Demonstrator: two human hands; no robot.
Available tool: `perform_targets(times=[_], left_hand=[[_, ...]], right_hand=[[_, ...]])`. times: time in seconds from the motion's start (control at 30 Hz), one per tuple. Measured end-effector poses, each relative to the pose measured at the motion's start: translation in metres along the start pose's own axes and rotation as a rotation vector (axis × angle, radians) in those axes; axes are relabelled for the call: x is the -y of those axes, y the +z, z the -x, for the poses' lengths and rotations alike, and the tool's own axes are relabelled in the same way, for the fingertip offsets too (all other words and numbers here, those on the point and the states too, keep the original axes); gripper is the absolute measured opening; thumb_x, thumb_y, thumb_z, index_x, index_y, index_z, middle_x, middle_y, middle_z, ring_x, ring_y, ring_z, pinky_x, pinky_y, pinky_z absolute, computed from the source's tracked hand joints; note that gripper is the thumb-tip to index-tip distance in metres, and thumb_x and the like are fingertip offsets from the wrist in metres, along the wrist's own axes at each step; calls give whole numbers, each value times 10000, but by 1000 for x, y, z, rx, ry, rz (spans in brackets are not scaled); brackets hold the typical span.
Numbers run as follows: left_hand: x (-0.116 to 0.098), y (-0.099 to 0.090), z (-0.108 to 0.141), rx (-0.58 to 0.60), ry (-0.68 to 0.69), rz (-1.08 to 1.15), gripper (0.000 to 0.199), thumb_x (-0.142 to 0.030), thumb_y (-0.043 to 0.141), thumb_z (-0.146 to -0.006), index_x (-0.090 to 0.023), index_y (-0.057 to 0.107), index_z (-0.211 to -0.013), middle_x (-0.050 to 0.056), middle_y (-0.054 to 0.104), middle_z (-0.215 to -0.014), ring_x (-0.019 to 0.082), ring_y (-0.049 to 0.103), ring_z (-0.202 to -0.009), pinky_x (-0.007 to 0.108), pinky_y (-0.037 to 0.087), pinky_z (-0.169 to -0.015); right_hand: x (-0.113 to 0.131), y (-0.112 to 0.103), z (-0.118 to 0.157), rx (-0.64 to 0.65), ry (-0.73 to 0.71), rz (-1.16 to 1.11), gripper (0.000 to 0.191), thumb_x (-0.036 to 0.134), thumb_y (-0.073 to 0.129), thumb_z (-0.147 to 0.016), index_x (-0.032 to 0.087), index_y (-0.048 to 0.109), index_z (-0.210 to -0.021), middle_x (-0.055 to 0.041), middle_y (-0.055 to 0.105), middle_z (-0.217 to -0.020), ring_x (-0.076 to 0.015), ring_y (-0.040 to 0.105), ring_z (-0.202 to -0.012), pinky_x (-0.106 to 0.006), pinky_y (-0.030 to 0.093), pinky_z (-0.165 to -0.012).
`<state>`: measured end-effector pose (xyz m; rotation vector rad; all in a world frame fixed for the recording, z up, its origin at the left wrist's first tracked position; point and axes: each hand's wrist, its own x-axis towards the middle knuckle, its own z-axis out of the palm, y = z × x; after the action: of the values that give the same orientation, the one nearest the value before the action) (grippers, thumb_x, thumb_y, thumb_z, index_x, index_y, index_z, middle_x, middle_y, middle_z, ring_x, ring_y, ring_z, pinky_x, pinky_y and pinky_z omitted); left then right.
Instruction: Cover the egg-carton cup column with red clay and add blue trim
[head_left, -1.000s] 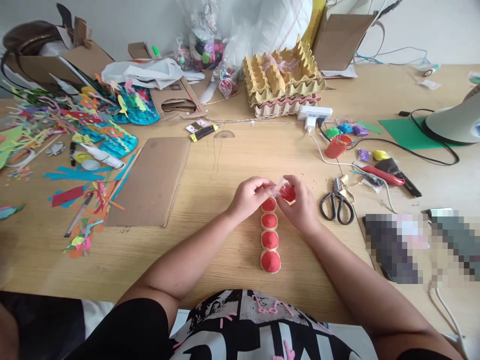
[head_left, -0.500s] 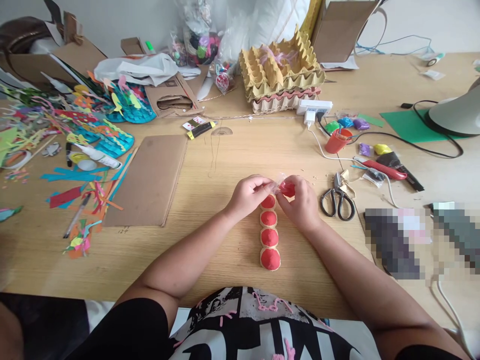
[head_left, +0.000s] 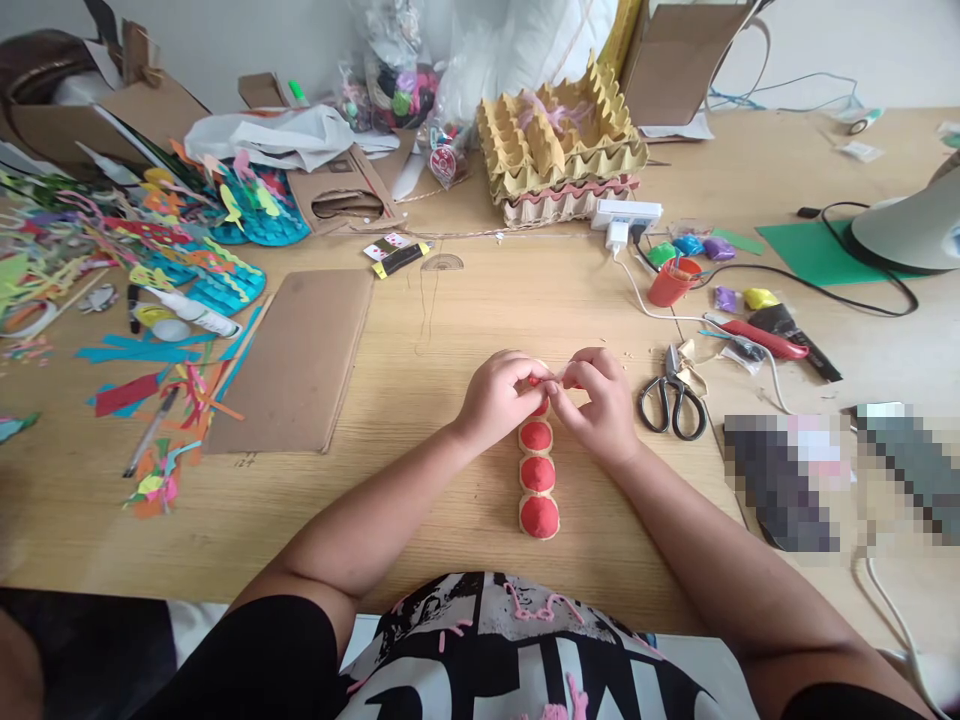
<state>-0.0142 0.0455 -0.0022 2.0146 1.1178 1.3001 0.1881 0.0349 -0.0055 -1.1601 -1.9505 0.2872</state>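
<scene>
A strip of egg carton cups (head_left: pixel 537 475) runs along the table in front of me, its bumps covered in red. Over its far end, my left hand (head_left: pixel 499 395) pinches a small bit of red clay (head_left: pixel 535 380) between thumb and fingers. Close by on the right, my right hand (head_left: pixel 602 408) is closed around a packet of red clay, mostly hidden by the fingers. The fingertips of both hands meet above the strip.
Black-handled scissors (head_left: pixel 673 395) lie right of my right hand, near a red cup (head_left: pixel 673 282) and a red-handled cutter (head_left: pixel 772 340). A cardboard sheet (head_left: pixel 292 360) lies to the left, beside paper scraps (head_left: pixel 127 393). Egg trays (head_left: pixel 562 150) are stacked at the back.
The clear plastic and red between my hands showed more before. Now my fingertips are together, and a bit of red shows in my left fingers.
</scene>
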Motion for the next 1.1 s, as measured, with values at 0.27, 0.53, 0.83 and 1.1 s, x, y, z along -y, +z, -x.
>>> perform_targets(times=[0.27, 0.53, 0.83, 1.1], left_hand=[[-7, -1, -1, -21, 38, 78, 225, -339, 784, -1025, -267, 768, -811, 31, 791, -822, 211, 708, -807, 376, 574, -803], [-1, -2, 1, -243, 120, -65, 181, -292, 755, -1056, -250, 786, -882, 22, 750, -804, 193, 666, -789, 362, 541, -805], [2, -11, 0, -50, 262, -177, 256, -487, 722, -1125, -317, 914, -1133, 55, 757, -892, 221, 677, -873, 396, 563, -889], [5, -2, 2, -132, 207, -216, 291, -500, 739, -1116, -276, 900, -1025, 65, 770, -871, 221, 674, -839, 389, 551, -837]], right_hand=[[0, 3, 2, -86, -60, 31, 225, 305, 595, -1133, 272, 682, -928, -119, 764, -1084, -300, 722, -1008, -491, 575, -908], [1, 7, 2, -105, -140, -19, 203, 244, 601, -1107, 277, 649, -913, -115, 778, -1116, -284, 738, -1010, -470, 615, -896], [0, 3, -1, -123, -43, -150, 186, 315, 546, -1158, 279, 648, -1006, -120, 739, -1108, -291, 700, -1014, -496, 609, -930], [-1, 2, -2, -89, -21, -255, 172, 382, 556, -1147, 290, 566, -1003, -88, 694, -1015, -281, 689, -972, -483, 616, -911]])
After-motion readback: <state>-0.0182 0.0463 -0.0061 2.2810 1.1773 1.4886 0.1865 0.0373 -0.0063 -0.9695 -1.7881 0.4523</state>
